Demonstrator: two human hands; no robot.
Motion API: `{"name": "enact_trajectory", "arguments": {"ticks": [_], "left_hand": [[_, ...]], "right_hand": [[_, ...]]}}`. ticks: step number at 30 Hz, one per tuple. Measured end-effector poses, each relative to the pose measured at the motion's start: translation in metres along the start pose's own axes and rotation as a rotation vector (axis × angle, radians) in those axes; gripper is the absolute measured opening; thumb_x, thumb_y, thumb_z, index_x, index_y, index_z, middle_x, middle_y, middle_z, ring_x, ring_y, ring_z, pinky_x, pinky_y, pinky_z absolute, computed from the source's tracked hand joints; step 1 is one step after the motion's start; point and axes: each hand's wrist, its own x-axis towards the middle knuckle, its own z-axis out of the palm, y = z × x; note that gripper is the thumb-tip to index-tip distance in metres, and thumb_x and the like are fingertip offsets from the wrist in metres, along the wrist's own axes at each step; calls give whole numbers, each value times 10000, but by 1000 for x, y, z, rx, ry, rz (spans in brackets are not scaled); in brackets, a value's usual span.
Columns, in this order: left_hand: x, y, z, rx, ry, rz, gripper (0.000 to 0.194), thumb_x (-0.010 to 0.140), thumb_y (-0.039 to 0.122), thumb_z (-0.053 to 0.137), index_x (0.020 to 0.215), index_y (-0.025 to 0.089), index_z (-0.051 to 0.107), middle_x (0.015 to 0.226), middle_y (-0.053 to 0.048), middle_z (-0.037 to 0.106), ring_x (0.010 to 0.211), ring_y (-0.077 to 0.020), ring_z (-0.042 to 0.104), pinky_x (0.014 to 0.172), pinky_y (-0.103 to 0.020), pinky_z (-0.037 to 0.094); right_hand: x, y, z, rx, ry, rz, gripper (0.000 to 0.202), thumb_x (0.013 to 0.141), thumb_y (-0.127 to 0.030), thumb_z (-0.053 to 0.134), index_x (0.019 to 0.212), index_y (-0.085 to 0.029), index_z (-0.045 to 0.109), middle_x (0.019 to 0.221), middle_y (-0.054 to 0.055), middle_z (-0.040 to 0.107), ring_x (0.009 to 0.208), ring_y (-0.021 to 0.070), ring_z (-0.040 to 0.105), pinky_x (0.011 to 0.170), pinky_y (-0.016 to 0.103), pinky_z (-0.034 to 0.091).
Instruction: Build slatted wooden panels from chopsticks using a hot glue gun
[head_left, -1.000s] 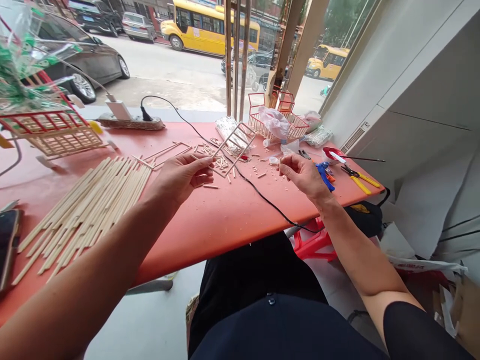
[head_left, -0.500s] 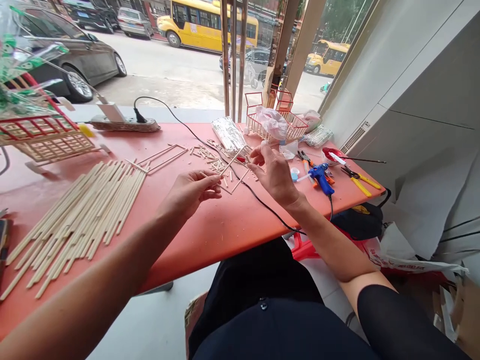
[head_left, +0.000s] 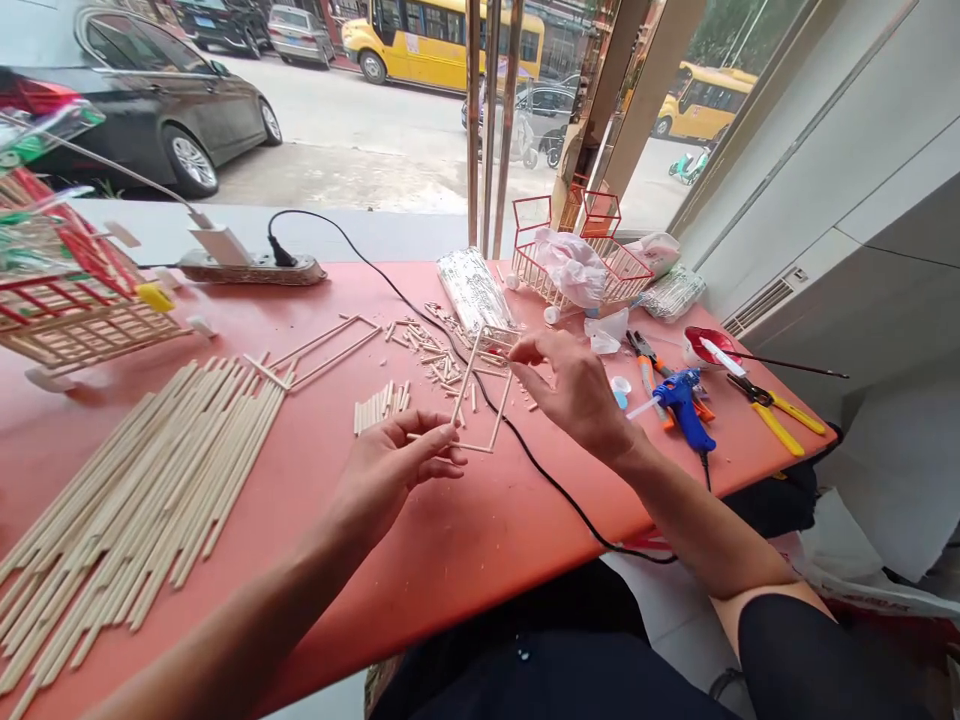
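A small open frame of thin wooden sticks [head_left: 463, 392] is held above the table. My left hand [head_left: 405, 445] pinches it at the near left corner between thumb and fingers. At the far right corner, the thumb and bent fingers of my right hand [head_left: 574, 390] close on the frame; their exact contact is partly hidden. Beneath and behind the frame lie many short cut stick pieces [head_left: 431, 352]. Beside my left hand is a row of short sticks [head_left: 382, 405]. Another stick frame [head_left: 330, 350] rests on the table farther left.
Long wooden sticks [head_left: 150, 490] cover the table's left side. A black cable [head_left: 536, 470] crosses the red table [head_left: 420, 570]. At right lie a blue glue gun [head_left: 686, 408], pliers [head_left: 780, 415] and a red bowl [head_left: 694, 345]. Stick-built baskets [head_left: 75, 320] stand at back left and right.
The view has shifted, bringing the table nearer. The frame now stands more upright between my hands, and the short stick row beside my left hand has come into sight.
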Motion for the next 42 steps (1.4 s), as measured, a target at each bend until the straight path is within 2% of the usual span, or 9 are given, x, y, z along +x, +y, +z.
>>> {"name": "enact_trajectory", "arguments": {"ticks": [5,8,15,21,25,30,32,36,42], "left_hand": [[1,-1,-4,31,-26,-67,475,582,473,1034,832,174,762,739,-28,737,671,-168,740,629,-254,638],[0,-1,-3,71,-56,-100,483,582,496,1030,827,176,763,699,-27,728,665,-175,736,630,-261,637],[-5,-9,0,186,-106,-84,414,675,498,958,860,200,738,744,-33,729,690,-213,749,647,-317,641],[-6,-10,5,389,-142,29,403,715,506,851,963,207,743,635,-11,706,481,-176,605,458,-280,486],[-10,6,9,476,-161,100,303,733,493,811,838,217,744,598,-31,717,568,-193,645,566,-281,502],[-9,6,8,425,-208,39,340,729,539,831,778,214,741,602,-41,723,502,-168,593,494,-259,436],[-6,1,7,406,-210,18,337,729,538,840,740,217,737,585,-34,709,470,-156,564,466,-252,409],[-2,-3,5,391,-166,-17,307,689,503,873,729,224,749,575,-31,709,437,-146,528,439,-251,379],[-2,3,6,399,-166,25,316,716,514,830,662,223,718,571,-46,711,453,-156,558,439,-248,381]], "right_hand": [[8,42,-21,299,111,274,232,940,-440,732,965,-222,656,1152,101,766,1059,232,723,934,399,579],[8,55,-24,497,58,359,347,897,-528,776,964,-225,620,1231,120,754,1153,239,724,1006,414,598],[-7,34,-5,623,-72,404,428,880,-609,788,942,-223,615,1023,67,749,990,218,753,768,341,682],[-12,28,8,630,-147,398,406,892,-591,788,949,-222,628,975,50,745,992,229,776,751,331,687],[-13,24,18,614,-188,377,410,907,-602,764,951,-216,634,960,34,723,923,200,764,786,345,689],[-14,20,23,604,-259,367,381,923,-577,744,957,-215,627,932,34,707,859,192,735,781,362,673],[-14,19,21,538,-267,320,296,962,-503,711,957,-216,638,1020,70,744,972,222,743,848,387,652],[-18,13,11,255,-125,118,103,988,-321,685,946,-227,680,1354,125,708,1325,280,640,1086,468,537],[-34,-5,14,-29,-208,-82,68,966,-200,700,909,-238,699,1438,133,670,1411,325,569,1204,572,406]]}}
